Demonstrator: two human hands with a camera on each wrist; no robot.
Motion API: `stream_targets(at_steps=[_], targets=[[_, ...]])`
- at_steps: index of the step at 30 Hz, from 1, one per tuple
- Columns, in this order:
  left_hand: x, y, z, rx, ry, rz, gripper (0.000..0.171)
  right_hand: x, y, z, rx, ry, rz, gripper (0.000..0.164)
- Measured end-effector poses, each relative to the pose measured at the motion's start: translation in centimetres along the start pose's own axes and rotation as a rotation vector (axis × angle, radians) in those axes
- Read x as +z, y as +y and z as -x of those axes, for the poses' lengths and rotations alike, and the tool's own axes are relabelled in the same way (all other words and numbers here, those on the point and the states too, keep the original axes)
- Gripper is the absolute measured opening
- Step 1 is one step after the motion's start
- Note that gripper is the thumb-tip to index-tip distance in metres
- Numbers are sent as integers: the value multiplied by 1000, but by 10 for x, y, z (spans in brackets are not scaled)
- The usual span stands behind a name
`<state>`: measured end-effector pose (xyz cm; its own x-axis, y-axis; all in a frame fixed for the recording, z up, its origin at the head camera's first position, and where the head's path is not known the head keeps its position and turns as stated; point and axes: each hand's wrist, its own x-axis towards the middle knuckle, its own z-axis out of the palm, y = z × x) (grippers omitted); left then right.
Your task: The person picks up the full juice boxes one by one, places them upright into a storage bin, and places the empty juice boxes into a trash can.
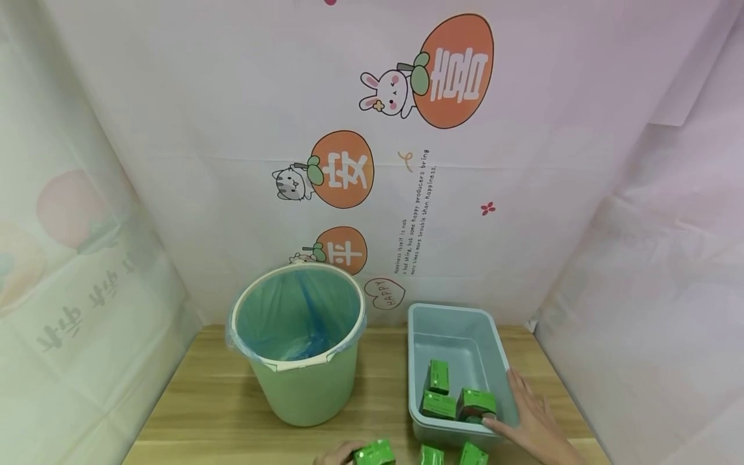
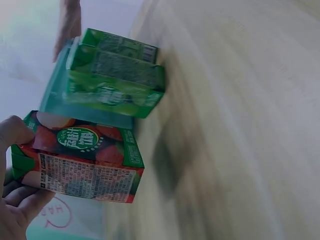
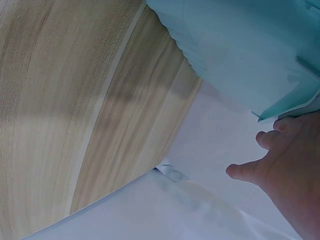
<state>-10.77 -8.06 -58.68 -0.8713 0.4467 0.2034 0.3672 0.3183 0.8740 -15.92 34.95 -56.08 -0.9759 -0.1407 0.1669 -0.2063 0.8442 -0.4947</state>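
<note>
Pinching a red-and-green carton (image 1: 374,453) by one end at bottom centre, thumb and fingers clamped on it, the left hand (image 1: 336,456) would best use a light hold so the sides don't buckle. The blue-grey tub (image 1: 411,361) in the lower right bears green cartons (image 1: 439,377); the right hand (image 1: 536,421), fingers apart against its right rim, should press evenly.

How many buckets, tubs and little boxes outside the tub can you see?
Bucket: 1
Tub: 1
Little boxes outside the tub, counting the one in the left hand: 3
Total: 5
</note>
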Motion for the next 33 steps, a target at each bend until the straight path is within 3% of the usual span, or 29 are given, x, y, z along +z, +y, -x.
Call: stream_targets(at_steps=[3, 6, 10, 13, 18, 22, 33], targets=[[2, 11, -5, 140, 176, 35, 28, -1, 0, 1, 3, -4, -3, 122], [3, 22, -14, 232, 337, -13, 27, -1, 0, 0, -1, -3, -7, 122], [-4, 35, -27, 318, 435, -70, 35, -3, 1, 0, -8, 2, -17, 123], [-12, 45, -35, 314, 425, -76, 36, -2, 0, 1, -14, 12, -17, 123], [-23, 64, -48, 197, 381, -13, 31, -1, -2, 3, -15, 16, -22, 123], [-29, 75, -62, 146, 366, 44, 29, 0, -1, 3, -7, 8, -19, 124], [-31, 98, -106, 183, 310, 82, 28, 0, 0, 3, -33, 27, -13, 123]])
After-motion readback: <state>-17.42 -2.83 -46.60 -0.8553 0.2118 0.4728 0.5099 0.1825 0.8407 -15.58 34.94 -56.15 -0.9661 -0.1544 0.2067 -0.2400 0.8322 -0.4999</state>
